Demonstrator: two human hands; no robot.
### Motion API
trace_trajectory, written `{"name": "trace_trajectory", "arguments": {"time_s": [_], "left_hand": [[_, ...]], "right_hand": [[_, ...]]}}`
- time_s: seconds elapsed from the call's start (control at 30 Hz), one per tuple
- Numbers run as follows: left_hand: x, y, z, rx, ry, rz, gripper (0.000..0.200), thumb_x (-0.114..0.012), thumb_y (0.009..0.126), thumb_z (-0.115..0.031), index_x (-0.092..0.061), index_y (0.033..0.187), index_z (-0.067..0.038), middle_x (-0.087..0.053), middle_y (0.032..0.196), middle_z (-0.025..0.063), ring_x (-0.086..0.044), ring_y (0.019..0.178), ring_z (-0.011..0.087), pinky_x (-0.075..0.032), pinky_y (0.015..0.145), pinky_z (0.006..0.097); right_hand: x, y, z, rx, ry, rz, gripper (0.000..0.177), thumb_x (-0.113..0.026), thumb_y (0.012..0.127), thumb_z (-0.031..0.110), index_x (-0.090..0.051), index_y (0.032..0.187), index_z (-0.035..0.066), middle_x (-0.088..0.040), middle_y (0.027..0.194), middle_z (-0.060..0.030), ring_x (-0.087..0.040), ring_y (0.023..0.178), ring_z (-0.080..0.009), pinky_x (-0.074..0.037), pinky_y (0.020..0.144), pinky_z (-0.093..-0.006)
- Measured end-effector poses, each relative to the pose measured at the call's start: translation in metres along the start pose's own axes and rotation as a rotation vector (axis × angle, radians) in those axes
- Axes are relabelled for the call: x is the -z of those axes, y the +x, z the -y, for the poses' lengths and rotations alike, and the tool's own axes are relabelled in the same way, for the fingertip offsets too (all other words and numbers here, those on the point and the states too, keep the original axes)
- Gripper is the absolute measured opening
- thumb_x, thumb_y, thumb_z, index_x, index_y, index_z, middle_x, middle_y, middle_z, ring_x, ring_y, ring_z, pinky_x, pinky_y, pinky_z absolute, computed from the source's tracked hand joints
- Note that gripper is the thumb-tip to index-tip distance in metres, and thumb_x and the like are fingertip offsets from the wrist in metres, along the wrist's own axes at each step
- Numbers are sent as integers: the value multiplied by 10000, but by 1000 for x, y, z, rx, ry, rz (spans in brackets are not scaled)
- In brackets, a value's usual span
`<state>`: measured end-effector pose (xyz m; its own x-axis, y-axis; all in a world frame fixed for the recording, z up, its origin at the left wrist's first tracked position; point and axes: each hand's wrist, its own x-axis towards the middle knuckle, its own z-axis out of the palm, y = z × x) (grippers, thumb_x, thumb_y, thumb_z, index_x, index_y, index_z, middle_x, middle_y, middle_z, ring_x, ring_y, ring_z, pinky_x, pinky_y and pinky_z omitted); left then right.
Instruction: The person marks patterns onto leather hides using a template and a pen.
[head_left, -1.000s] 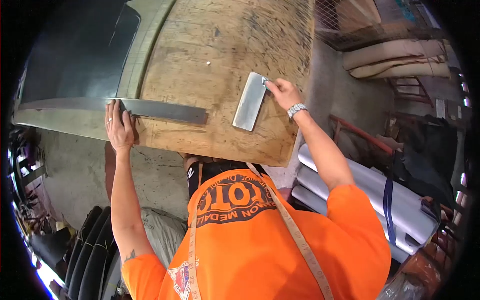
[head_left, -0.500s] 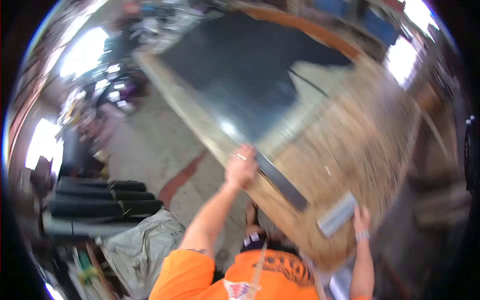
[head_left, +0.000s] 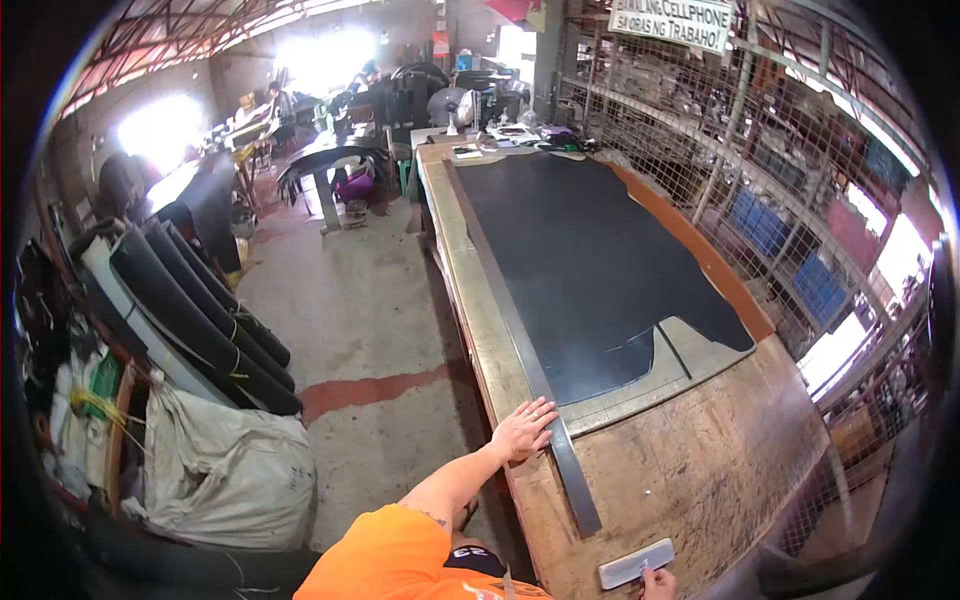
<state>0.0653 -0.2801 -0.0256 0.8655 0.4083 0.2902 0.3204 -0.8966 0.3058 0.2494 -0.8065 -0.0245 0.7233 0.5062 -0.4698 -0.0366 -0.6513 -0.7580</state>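
Note:
My left hand (head_left: 525, 430) lies flat across a long dark metal straightedge (head_left: 568, 478), fingers stretched out. The straightedge runs along the left side of a large black sheet (head_left: 590, 265), which looks like leather and has an irregular outline. Near the front of the wooden table (head_left: 690, 450) rests a pale grey rectangular block (head_left: 637, 562), perhaps a sharpening stone. At the block's lower edge my right hand (head_left: 658, 584) has its fingers pinched together, partly cut off by the frame. What they hold is too small to make out.
Brown material (head_left: 690, 240) lies along the sheet's right edge. A wire mesh partition (head_left: 690, 130) borders the table on the right. Dark rolls (head_left: 190, 310) and a pale sack (head_left: 220, 465) stand left of the concrete aisle (head_left: 370, 340). A fan (head_left: 448, 105) is at the back.
The view has swung and steadied, so the table now stretches away from me. My left hand stays on the straightedge. My right hand has shifted from the block's end to its lower edge.

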Motion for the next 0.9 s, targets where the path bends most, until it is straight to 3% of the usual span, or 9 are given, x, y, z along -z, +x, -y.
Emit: {"name": "trace_trajectory", "arguments": {"time_s": [0.1,0.2,0.3,0.5,0.53,0.63,0.7,0.73,0.9], "left_hand": [[3,-1,-2,19,4,31,513,-457,1069,-377,-489,1506,-110,-406,1625,81,-301,1542,274,-233,1271,456],[6,-1,-3,17,8,51,510,-444,1074,-372,-486,1507,-106,-392,1633,79,-296,1544,272,-227,1274,452],[3,1,0,33,18,44,519,-456,1065,-385,-477,1516,-129,-384,1638,67,-267,1557,255,-223,1272,460],[7,0,-3,18,-10,36,555,-501,1040,-389,-474,1515,-104,-428,1606,104,-298,1543,283,-243,1265,459],[8,2,0,65,-23,53,577,-529,1017,-376,-475,1508,-78,-454,1580,141,-337,1522,305,-271,1252,461],[4,12,4,30,143,42,561,-592,922,-276,-541,1398,18,-543,1461,255,-521,1352,399,-409,1145,506],[32,19,-19,-23,28,86,458,-583,929,-233,-596,1311,20,-597,1371,239,-546,1297,414,-422,1110,518],[13,16,-8,-88,-45,-29,423,-602,924,-206,-617,1295,-2,-615,1356,221,-546,1293,412,-419,1111,514],[-4,14,0,-117,23,-57,447,-549,1022,-261,-567,1431,-79,-548,1503,137,-445,1440,359,-367,1188,462]], "right_hand": [[7,29,-3,151,29,-413,421,-727,970,400,-643,791,29,-564,653,-16,-523,611,-128,-427,537,-344],[-8,-10,33,26,38,-71,438,-757,954,368,-589,704,50,-560,652,-13,-478,582,-125,-405,515,-349],[1,5,5,273,-69,-203,463,-744,958,428,-600,722,56,-550,643,-1,-449,573,-128,-401,512,-350],[-9,-2,14,-78,48,-125,296,-708,930,240,-643,798,-17,-580,531,-63,-644,526,-221,-513,522,-365],[-9,-18,41,64,-226,-160,296,-659,966,177,-635,744,-17,-698,747,-117,-658,729,-202,-519,661,-399],[6,25,11,41,147,-268,289,-602,1040,239,-651,1145,-25,-740,1068,-193,-720,967,-227,-570,774,-378],[-7,29,-3,-38,35,-449,256,-621,1034,255,-623,943,16,-677,836,-64,-623,725,-139,-510,592,-320],[-21,1,18,30,68,-269,319,-643,1023,296,-593,873,19,-609,746,-20,-579,676,-127,-484,586,-341],[10,0,71,-202,-60,-289,371,-644,1014,375,-670,970,8,-685,762,-123,-680,749,-252,-525,682,-391]]}}
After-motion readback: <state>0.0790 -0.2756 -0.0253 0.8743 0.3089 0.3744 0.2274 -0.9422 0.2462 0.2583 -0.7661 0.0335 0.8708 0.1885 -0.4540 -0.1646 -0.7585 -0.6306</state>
